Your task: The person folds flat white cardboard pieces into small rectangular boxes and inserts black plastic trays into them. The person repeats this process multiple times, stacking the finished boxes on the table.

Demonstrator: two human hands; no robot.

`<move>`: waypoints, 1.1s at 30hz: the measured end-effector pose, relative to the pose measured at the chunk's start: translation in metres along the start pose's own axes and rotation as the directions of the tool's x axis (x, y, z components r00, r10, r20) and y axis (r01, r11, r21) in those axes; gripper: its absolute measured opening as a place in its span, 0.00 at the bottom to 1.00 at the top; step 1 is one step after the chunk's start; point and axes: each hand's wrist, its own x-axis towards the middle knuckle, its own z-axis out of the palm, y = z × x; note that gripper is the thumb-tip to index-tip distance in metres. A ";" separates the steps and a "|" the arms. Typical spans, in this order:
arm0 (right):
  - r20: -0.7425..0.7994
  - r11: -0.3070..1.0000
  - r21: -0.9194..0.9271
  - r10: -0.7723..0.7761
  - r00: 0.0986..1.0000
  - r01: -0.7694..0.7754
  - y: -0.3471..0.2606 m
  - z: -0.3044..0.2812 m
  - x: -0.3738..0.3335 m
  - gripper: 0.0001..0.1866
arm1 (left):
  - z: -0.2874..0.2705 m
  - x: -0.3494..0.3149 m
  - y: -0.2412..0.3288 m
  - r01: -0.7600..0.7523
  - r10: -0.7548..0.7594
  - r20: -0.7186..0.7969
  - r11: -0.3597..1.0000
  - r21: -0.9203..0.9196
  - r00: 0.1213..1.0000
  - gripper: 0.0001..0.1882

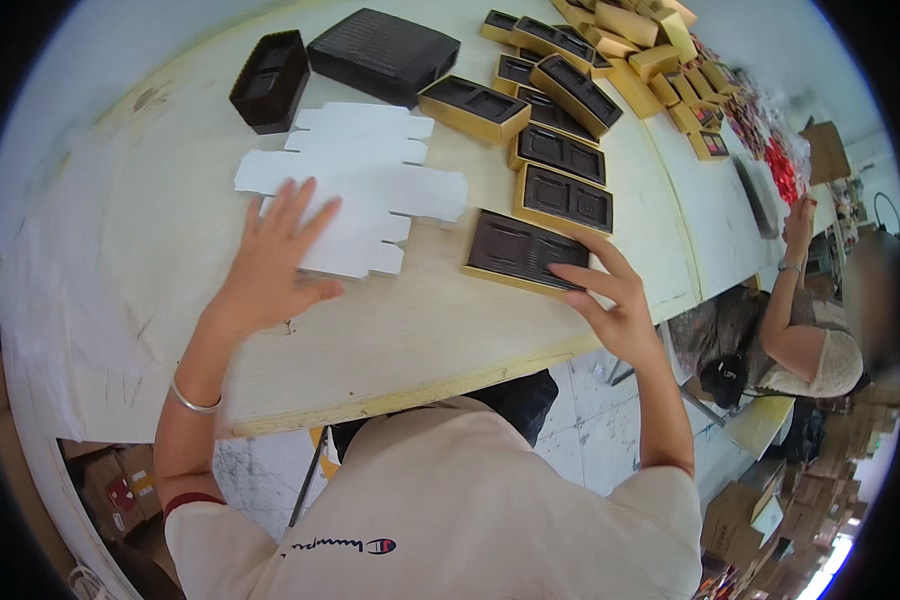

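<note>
Head view: left hand [270,255], fingers spread and gripping nothing, lies flat on the white die-cut cardboard blank [365,185] unfolded on the pale wooden table [390,340]; right hand [610,295], fingers loosely spread and pinching nothing yet, touches the near edge of the closest gold-rimmed box with dark moulded insert [525,250], just right of the blank. Looks like a pick-up step, blank pinned and box about to be gripped; the next move likely needs the fingers closing over the box's near rim. Box lies flat, insert up, long axis left to right; more like it sit behind.
</note>
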 end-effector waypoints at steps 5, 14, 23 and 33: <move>-0.039 0.974 -0.224 0.032 0.999 -0.040 0.056 -0.012 -0.016 0.20 | 0.009 -0.003 0.030 0.102 -0.101 -0.028 0.995 0.016 0.994 0.47; -0.230 0.844 -0.532 -0.063 0.971 -0.071 0.091 -0.023 0.065 0.18 | -0.003 -0.014 0.033 0.046 -0.055 -0.144 0.997 -0.064 0.988 0.32; 0.195 0.894 -0.085 -0.417 0.888 0.439 -0.037 0.087 0.103 0.16 | -0.035 0.000 0.019 -0.023 0.019 -0.016 0.963 -0.268 1.000 0.15; 0.225 0.999 -0.042 -0.021 0.974 0.031 -0.042 0.106 0.136 0.08 | -0.010 0.018 0.018 0.146 -0.206 -0.245 0.959 -0.242 0.947 0.07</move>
